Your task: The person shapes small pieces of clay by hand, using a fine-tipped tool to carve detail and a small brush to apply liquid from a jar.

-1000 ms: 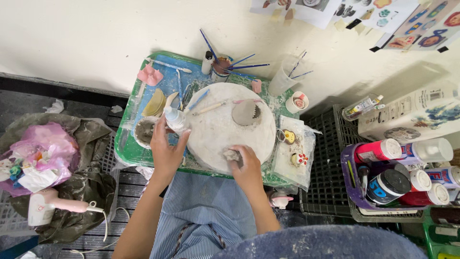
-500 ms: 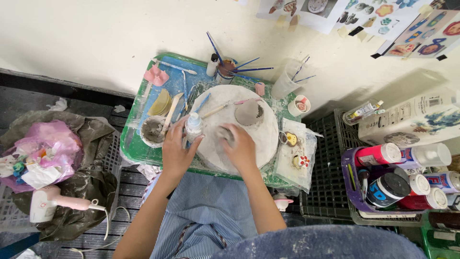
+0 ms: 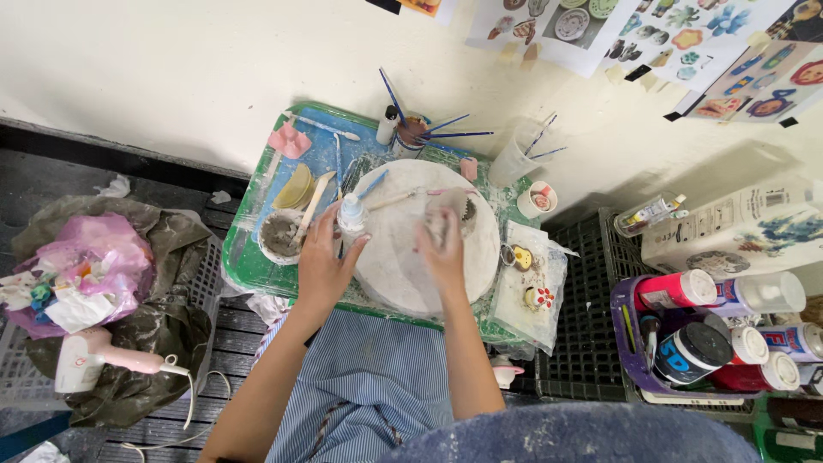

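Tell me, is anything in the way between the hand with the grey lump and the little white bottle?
Nothing visible blocks it. The right hand holds a grey lump over the round white board. The little white bottle stands by the left hand, which touches it. Between them lies only bare board, with a thin stick farther back.

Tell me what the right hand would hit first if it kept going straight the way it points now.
Probably the small grey clay piece just beyond the right hand on the round white board; the fingers may already touch it. Beyond that stands the clear cup of brushes; depth is unclear.
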